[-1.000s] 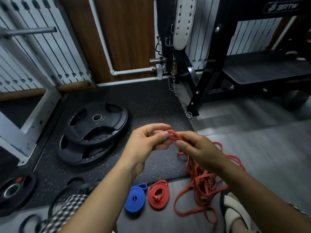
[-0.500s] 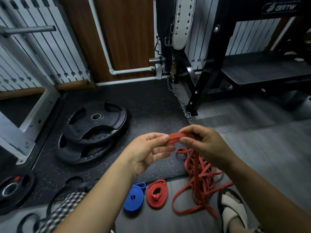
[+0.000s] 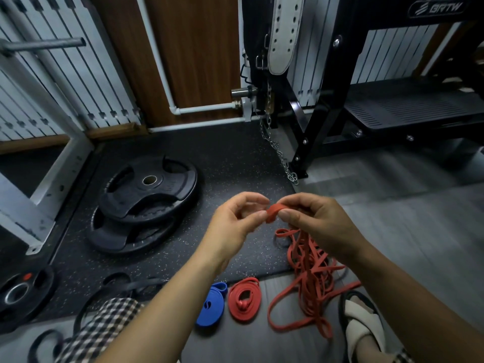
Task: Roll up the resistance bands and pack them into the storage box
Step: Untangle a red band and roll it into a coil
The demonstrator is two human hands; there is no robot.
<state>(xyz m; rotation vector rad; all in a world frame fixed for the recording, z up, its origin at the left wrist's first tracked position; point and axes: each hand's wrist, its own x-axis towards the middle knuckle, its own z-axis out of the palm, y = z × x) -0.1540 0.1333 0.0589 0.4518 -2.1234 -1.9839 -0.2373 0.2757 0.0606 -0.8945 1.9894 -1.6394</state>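
A long red resistance band (image 3: 311, 268) hangs in loose loops from my hands down to the floor. Its top end is wound into a small tight coil (image 3: 273, 211). My right hand (image 3: 317, 221) pinches that coil between thumb and fingers. My left hand (image 3: 235, 221) touches the coil's left side with curled fingertips. On the floor below lie a rolled red band (image 3: 243, 301) and a rolled blue band (image 3: 210, 306), side by side. No storage box is in view.
Two black weight plates (image 3: 146, 189) are stacked on the speckled rubber mat at the left. A smaller plate (image 3: 19, 294) and black bands (image 3: 115, 286) lie at the lower left. A black bench frame (image 3: 392, 116) and a hanging chain (image 3: 277, 150) stand behind. My sandalled foot (image 3: 360, 323) is at the lower right.
The band's end has gone from a loose strand between my fingers to a small tight coil. Both hands stayed in about the same place, and the hanging loops shifted slightly.
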